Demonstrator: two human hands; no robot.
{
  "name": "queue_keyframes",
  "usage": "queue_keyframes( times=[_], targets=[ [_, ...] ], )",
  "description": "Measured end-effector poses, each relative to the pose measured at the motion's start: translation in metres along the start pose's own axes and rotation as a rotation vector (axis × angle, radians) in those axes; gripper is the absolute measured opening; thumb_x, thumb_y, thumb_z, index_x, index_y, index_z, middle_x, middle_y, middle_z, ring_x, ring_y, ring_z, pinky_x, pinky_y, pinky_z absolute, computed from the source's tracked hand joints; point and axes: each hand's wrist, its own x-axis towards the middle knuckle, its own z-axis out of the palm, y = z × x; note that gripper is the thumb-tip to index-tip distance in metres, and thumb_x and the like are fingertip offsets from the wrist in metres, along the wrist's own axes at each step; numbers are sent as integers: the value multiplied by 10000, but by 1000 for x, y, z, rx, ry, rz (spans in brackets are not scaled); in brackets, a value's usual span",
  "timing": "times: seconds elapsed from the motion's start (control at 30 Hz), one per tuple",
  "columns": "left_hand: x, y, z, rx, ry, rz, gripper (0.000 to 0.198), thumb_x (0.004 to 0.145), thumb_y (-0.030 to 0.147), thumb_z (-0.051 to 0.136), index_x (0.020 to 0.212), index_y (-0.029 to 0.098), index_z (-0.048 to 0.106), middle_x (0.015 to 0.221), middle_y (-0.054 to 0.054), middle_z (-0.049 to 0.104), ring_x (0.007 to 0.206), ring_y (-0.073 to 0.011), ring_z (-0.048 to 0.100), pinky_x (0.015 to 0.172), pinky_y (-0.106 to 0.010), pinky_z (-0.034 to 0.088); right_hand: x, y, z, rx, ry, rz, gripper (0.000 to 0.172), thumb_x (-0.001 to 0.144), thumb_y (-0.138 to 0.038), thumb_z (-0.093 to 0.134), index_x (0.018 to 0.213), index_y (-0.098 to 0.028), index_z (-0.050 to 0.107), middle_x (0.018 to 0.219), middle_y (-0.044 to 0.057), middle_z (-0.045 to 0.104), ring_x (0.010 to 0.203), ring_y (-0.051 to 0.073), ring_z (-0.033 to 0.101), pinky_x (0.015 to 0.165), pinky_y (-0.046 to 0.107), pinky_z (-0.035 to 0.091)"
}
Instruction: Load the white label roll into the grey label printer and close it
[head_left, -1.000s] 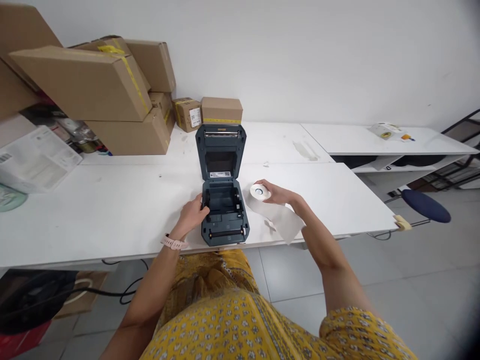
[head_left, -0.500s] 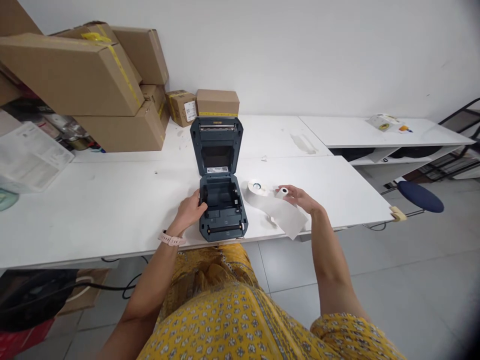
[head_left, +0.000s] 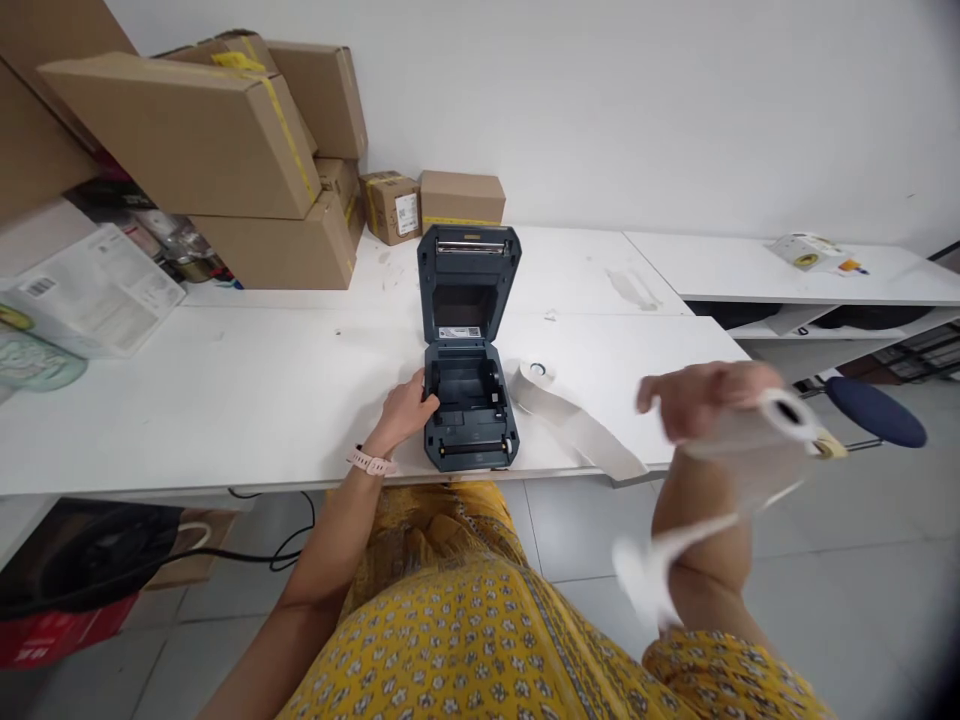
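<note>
A dark grey label printer [head_left: 466,385] stands open on the white table [head_left: 225,400], lid tilted back. My left hand [head_left: 409,408] rests on the printer's left side, fingers curled against its wall. My right hand [head_left: 697,398], blurred by motion, is lifted off the table's right end and grips a small white paper roll [head_left: 780,415] with a loose strip [head_left: 660,560] trailing down. A larger white roll [head_left: 536,378] lies on the table beside the printer, its paper tail [head_left: 592,435] unrolled toward the table edge.
Cardboard boxes [head_left: 225,160] are stacked at the back left, with two small boxes [head_left: 431,205] behind the printer. Printed sheets [head_left: 97,295] lie at far left. A second white table [head_left: 787,275] with tape rolls stands at right, and a blue stool [head_left: 874,410] sits beside it.
My right hand picked the small roll up from the table and swung it right and toward me, off the table edge, its strip trailing. The left hand stayed on the printer.
</note>
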Motion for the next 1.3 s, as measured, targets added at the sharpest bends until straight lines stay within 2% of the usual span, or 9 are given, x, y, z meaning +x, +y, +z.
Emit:
queue_keyframes(
  times=[0.03, 0.1, 0.2, 0.27, 0.37, 0.5, 0.77, 0.97, 1.3],
  targets=[
    [0, 0, 0, 2, -1, -1, 531, 879, 234, 443, 1392, 113, 505, 871, -88, 728, 812, -277, 689, 721, -346, 468, 18, -1, 19, 54, -130, -115, 472, 789, -731, 675, 1121, -397, 708, 670, -34, 659, 582, 167, 624, 692, 362, 560],
    [-1, 0, 1, 3, 0, -1, 512, 888, 257, 448, 1377, 124, 516, 890, -92, 734, 834, -289, 696, 728, -354, 477, 54, 7, 57, -70, -338, -3, 461, 860, -529, 731, 1252, -292, 676, 918, 27, 739, 794, 176, 693, 746, 332, 546],
    [0, -2, 3, -10, 10, 5, 513, 880, 260, 464, 1375, 133, 517, 942, -104, 745, 884, -305, 706, 747, -364, 491, 94, 41, 98, -411, -334, 254, 438, 914, -457, 693, 1284, -227, 650, 1000, 49, 740, 883, 187, 680, 761, 310, 506],
    [0, -4, 4, -24, 16, 9, 541, 877, 250, 464, 1405, 137, 493, 968, -108, 750, 909, -308, 710, 760, -367, 500, 107, 71, 112, -608, -324, 314, 435, 920, -447, 685, 1275, -197, 659, 960, 57, 746, 850, 206, 679, 744, 316, 482],
    [1, -4, 5, -25, 19, 7, 538, 877, 240, 458, 1405, 143, 494, 972, -110, 755, 924, -310, 714, 780, -374, 509, 111, 107, 118, -784, -366, 283, 421, 934, -421, 672, 1272, -170, 681, 948, 84, 771, 852, 244, 686, 806, 364, 470],
    [-2, -4, 5, -18, 19, -9, 497, 882, 236, 446, 1369, 174, 523, 984, -105, 758, 948, -313, 715, 806, -385, 514, 104, 125, 121, -848, -418, 236, 374, 981, -402, 597, 1307, -235, 671, 1204, 99, 764, 1074, 293, 682, 1022, 481, 396],
    [-12, 1, 12, -37, 52, -75, 559, 967, 373, 372, 1497, 200, 415, 1277, -150, 654, 1154, -329, 654, 909, -427, 513, 91, 120, 135, -869, -353, 198, 318, 1041, -304, 418, 1303, -224, 580, 1211, 100, 741, 1132, 270, 670, 1126, 521, 319],
    [-11, 9, 16, -15, 60, -143, 544, 972, 385, 389, 1474, 180, 432, 1314, -161, 619, 1216, -335, 623, 943, -429, 506, 87, 119, 142, -811, -233, 161, 114, 989, -266, 474, 1093, -223, 496, 1139, 82, 716, 1078, 245, 675, 1111, 480, 340],
    [-13, 12, 17, -62, 99, -149, 496, 973, 357, 404, 1437, 201, 480, 1290, -156, 638, 1195, -341, 639, 954, -450, 510, 79, 117, 144, -849, -232, 150, 76, 1005, -286, 479, 1057, -245, 516, 1073, 36, 721, 1046, 228, 678, 1204, 491, 262]
  ],
)
